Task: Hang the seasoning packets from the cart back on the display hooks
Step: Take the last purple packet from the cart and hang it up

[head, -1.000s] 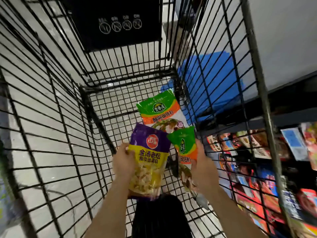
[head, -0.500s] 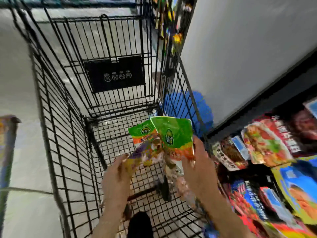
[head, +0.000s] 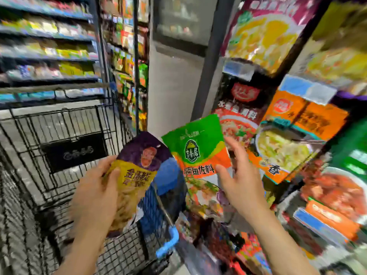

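Note:
My left hand [head: 95, 193] grips a purple and yellow seasoning packet [head: 137, 171] by its left edge, above the right rim of the black wire cart [head: 59, 139]. My right hand [head: 241, 183] holds a green and orange seasoning packet [head: 196, 147] upright, thumb on its front, just left of the display. Hanging packets fill the display at right, among them a black and red packet [head: 241, 108] and an orange packet [head: 294, 135]. The hooks themselves are hidden behind packets and price tags.
The cart's blue handle end [head: 168, 243] lies between my arms. Stocked shelves [head: 49, 48] line the far left of the aisle. A grey pillar [head: 172, 92] stands behind the two held packets. More packets [head: 335, 197] hang low on the right.
Both hands have lifted their packets out of the cart basket and swung right toward the display. The view has tilted up from the cart floor to the shelves.

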Tool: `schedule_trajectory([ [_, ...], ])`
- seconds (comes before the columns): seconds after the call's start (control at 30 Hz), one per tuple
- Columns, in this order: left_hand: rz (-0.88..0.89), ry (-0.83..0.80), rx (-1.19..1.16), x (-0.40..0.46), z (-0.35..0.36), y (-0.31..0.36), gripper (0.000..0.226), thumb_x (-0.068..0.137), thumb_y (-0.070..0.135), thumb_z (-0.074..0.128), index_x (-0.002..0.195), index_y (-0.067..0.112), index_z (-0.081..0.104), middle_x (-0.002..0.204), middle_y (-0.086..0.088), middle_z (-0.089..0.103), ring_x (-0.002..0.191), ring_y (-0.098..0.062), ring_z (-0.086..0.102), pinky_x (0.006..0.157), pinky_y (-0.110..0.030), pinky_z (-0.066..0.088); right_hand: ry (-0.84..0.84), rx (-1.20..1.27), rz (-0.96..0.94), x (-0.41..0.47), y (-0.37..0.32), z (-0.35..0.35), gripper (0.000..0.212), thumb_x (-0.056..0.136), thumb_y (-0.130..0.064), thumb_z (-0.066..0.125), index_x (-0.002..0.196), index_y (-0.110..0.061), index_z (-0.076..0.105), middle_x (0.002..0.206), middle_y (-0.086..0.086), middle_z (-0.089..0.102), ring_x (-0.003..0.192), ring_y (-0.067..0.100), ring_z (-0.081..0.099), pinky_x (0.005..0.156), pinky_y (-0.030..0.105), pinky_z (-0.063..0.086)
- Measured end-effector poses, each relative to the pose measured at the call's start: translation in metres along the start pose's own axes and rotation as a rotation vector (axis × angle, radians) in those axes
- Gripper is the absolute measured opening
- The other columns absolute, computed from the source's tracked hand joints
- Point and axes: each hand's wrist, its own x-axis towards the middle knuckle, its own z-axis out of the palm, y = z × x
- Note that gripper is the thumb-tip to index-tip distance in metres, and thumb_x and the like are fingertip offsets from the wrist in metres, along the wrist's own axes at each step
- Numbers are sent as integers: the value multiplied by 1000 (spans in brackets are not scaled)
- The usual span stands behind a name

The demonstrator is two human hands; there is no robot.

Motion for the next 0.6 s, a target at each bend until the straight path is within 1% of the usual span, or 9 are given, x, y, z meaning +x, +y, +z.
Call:
schedule_trajectory([
  [0.07, 80, -9, -59, 7, 7, 29, 28, 85, 37, 52, 112, 44, 54, 106, 4, 63, 99, -22, 60, 90, -45, 49, 83, -76, -49, 0, -1, -45, 64, 83, -7, 64, 134, -36, 38, 80, -8, 67, 54, 0, 49, 54, 16, 36],
  [0.13, 123, -1, -183, 14, 18, 60, 29, 84, 29, 58, 103, 50, 57, 102, 4, 64, 92, -10, 61, 87, -20, 46, 175, -169, -69, -2, -1, -87, 67, 83, -8, 64, 133, -42, 34, 53, -15, 46, 45, -2, 40, 49, 16, 33],
  [0.2, 147, -10, -288, 18, 31, 89, 36, 85, 17, 64, 97, 51, 56, 98, 4, 63, 85, 10, 55, 77, -6, 40, 249, -239, -64, -7, -2, -123, 66, 84, -11, 62, 132, -45, 33, 47, -12, 38, 44, 4, 41, 47, 21, 33],
  [0.27, 171, -33, -368, 22, 44, 114, 37, 87, 11, 63, 98, 46, 57, 96, 3, 63, 81, 20, 52, 74, -2, 37, 300, -304, -76, -12, -4, -153, 63, 83, -17, 60, 133, -45, 33, 51, -8, 49, 48, 9, 46, 50, 30, 37],
  [0.33, 194, -53, -452, 29, 58, 133, 27, 85, 18, 64, 102, 38, 62, 100, -1, 66, 82, 20, 53, 77, -3, 39, 333, -348, -87, -17, -7, -178, 60, 80, -21, 57, 132, -44, 37, 74, -5, 69, 57, 11, 59, 57, 34, 44],
  [0.4, 219, -74, -515, 36, 71, 149, 27, 81, 31, 59, 104, 45, 61, 98, 0, 66, 82, 14, 56, 81, -13, 44, 370, -397, -101, -20, -9, -198, 60, 79, -21, 57, 132, -43, 40, 91, -1, 72, 69, 16, 65, 59, 30, 44],
  [0.47, 262, -99, -566, 39, 82, 165, 28, 77, 42, 55, 101, 56, 57, 94, 5, 64, 83, 6, 58, 85, -25, 48, 407, -456, -97, -25, -13, -215, 59, 80, -24, 56, 132, -45, 38, 90, 1, 72, 65, 13, 60, 54, 23, 40],
  [0.53, 292, -128, -612, 42, 93, 180, 31, 74, 48, 53, 104, 51, 58, 95, 7, 64, 85, 3, 60, 87, -32, 49, 438, -521, -85, -31, -17, -230, 60, 79, -27, 55, 132, -47, 33, 95, 1, 72, 61, 15, 59, 53, 27, 40],
  [0.6, 347, -164, -621, 42, 104, 193, 33, 74, 47, 53, 106, 48, 58, 96, 7, 65, 89, -7, 63, 90, -42, 50, 471, -561, -89, -37, -20, -242, 61, 78, -26, 55, 132, -47, 33, 101, 2, 72, 63, 18, 59, 53, 31, 38],
])
